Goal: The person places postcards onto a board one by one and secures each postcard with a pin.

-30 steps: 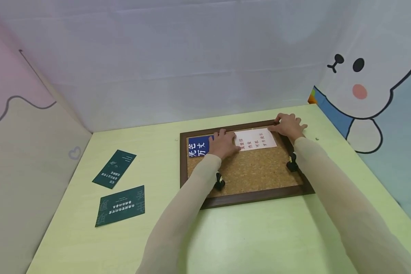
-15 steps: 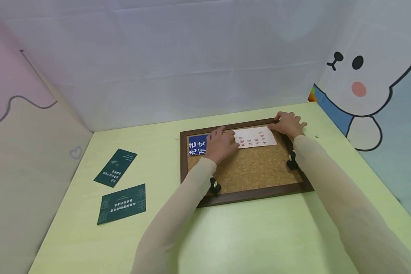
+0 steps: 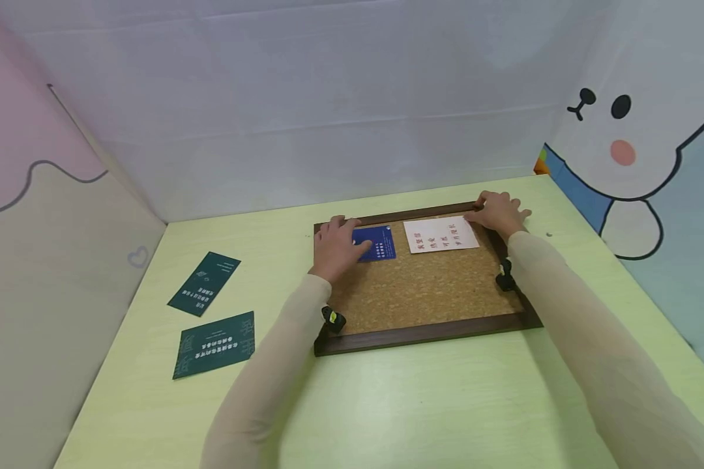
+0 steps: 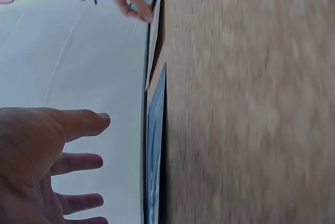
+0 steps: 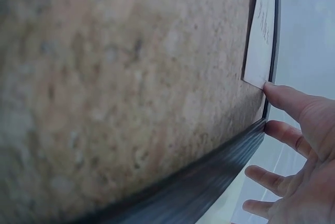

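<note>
1. My left hand [image 3: 334, 249] is released, its fingers and thumb stretched out and grasping nothing, at 10 o'clock on the cork board [image 3: 428, 286].
2. Beneath it lies the blue card [image 3: 381, 243] with white writing, at 11 o'clock on the cork. My hand hides its left part from above, yet from my left wrist I see a gap between fingertips and card.
3. My right hand [image 3: 500, 213] is at the board's 2 o'clock corner, loosely spread rather than clenched. Its thumb touches the near corner of the white card [image 3: 442, 236], and its index finger meets the dark wooden frame [image 3: 428, 333]; the other fingers stick out past it.
4. That white card, with red writing, lies at 12 to 1 o'clock on the cork, just beside the blue one and apart from it.
5. Off the board, on the pale green table [image 3: 422, 404], lie a narrow green card [image 3: 204, 284] at 9 o'clock and a wider green card [image 3: 213, 346] between 8 and 9.
</note>
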The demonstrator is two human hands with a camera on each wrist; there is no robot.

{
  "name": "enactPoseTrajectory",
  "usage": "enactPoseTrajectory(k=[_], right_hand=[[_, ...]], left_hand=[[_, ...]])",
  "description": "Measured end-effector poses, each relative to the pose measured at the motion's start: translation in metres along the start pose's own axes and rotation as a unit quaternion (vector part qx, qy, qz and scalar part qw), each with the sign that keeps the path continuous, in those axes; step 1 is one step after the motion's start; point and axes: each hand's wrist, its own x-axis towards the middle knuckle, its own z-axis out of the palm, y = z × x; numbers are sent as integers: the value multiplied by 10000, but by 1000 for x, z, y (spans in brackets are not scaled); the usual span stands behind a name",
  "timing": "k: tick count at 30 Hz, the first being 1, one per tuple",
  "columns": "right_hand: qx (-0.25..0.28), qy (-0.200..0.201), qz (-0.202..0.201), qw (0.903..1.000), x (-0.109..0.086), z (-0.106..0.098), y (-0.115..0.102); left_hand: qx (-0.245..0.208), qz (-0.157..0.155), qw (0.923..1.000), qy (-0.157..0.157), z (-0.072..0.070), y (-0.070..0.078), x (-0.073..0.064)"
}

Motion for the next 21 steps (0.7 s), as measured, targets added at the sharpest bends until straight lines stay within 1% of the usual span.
enactPoseTrajectory(k=[6,11,15,21], right_hand=[[-56,-19,37,10000,1,1,1],[-52,0,94,9999,1,2,2],[-36,-17,105,9999,1,3,4],[-83,-18,172,9998,3,5,6]], left_hand=[[71,-395,9989,231,-22,-35,1],[-58,-731,9964,431,-35,-68,1],[-153,-1012,9935,503,-45,-93,-4],[-109,-1407,9886,519,-58,-133,-13]])
